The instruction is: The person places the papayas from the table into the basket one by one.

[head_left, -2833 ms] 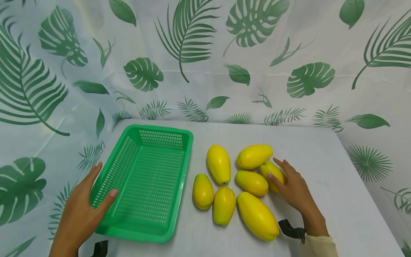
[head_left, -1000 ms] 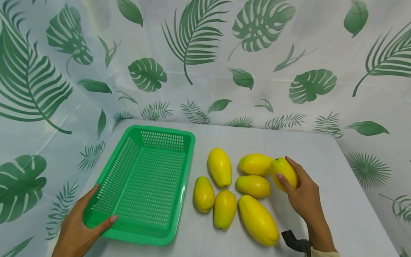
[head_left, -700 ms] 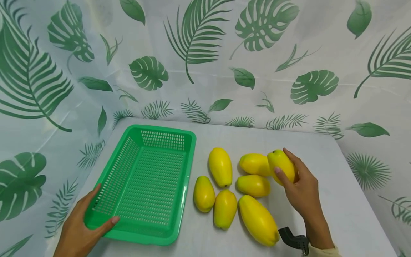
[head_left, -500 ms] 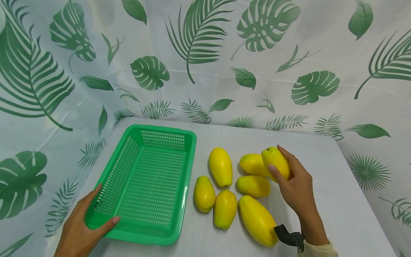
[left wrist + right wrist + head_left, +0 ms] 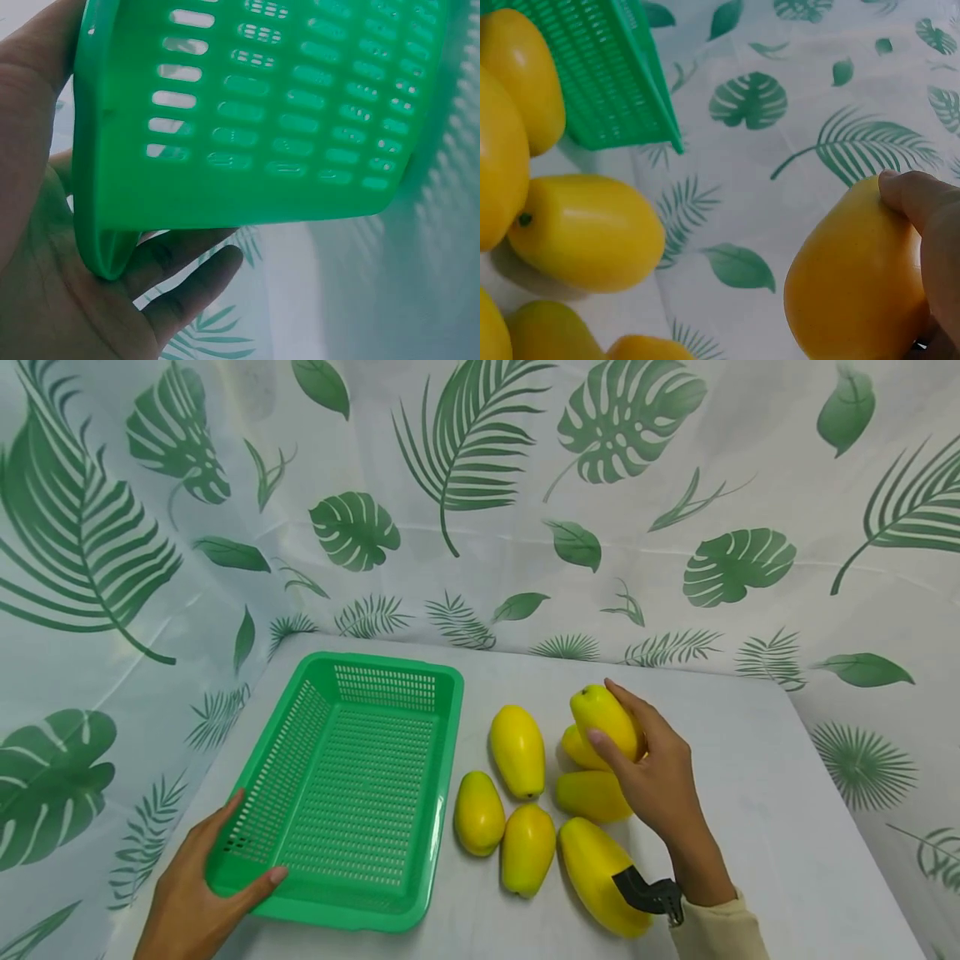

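Note:
My right hand [image 5: 660, 768] grips a yellow papaya [image 5: 603, 722] with a greenish tip, thumb on its near side and fingers round the far side. It is raised above the table, overlapping another papaya [image 5: 576, 747] behind it. The right wrist view shows the held papaya [image 5: 859, 274] with the thumb against its top. At the near left corner of a green plastic basket [image 5: 442, 760], my left hand [image 5: 198, 881] holds the rim. Its thumb lies over the rim and its fingers are outside the wall, as the left wrist view of the basket [image 5: 187, 195] shows. Nothing lies in the basket.
Several more papayas lie on the white table [image 5: 780, 793] right of the basket, including a large one [image 5: 600, 877] nearest me, partly hidden by the black wrist strap [image 5: 648, 893]. A leaf-printed sheet [image 5: 487, 560] hangs behind and beside the table.
My right hand took hold of the rightmost papaya, lifted it and carried it left and away from me. My left hand slid toward the basket's near corner.

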Action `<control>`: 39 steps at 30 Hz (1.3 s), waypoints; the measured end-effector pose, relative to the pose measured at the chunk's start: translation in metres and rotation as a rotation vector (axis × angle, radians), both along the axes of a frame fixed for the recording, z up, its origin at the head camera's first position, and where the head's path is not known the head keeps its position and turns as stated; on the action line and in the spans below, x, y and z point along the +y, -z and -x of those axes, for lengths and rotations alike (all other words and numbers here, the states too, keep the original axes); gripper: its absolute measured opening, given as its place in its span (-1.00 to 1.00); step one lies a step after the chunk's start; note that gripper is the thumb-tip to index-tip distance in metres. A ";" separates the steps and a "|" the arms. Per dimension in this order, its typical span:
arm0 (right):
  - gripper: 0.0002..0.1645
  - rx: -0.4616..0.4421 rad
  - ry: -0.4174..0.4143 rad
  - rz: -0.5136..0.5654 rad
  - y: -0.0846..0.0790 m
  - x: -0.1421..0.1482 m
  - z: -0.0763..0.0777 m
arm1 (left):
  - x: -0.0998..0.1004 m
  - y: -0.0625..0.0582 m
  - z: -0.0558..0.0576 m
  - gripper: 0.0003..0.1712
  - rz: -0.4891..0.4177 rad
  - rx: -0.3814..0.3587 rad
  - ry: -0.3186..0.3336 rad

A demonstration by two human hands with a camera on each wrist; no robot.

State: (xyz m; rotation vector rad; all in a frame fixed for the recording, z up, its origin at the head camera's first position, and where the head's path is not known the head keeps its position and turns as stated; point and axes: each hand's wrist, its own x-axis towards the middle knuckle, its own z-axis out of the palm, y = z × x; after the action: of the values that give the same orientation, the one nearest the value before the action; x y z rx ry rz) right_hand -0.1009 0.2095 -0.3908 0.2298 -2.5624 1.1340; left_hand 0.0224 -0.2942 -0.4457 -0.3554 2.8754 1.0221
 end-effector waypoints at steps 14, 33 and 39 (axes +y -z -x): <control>-0.20 0.045 -0.120 -0.005 -0.008 -0.024 0.014 | -0.029 -0.010 0.025 0.25 -0.129 -0.068 0.189; -0.22 -0.018 -0.255 0.035 -0.015 -0.054 0.016 | -0.077 -0.017 0.075 -0.03 -0.467 -0.002 0.661; -0.23 -0.039 -0.281 0.051 -0.014 -0.060 0.015 | -0.086 -0.016 0.093 -0.09 -0.609 -0.113 0.691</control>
State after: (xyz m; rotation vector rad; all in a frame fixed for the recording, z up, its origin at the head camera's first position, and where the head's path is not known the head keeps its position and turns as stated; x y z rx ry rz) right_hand -0.1161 0.1497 -0.3769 0.5762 -2.5889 1.3109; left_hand -0.0711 -0.3801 -0.4300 0.5520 2.1369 1.5277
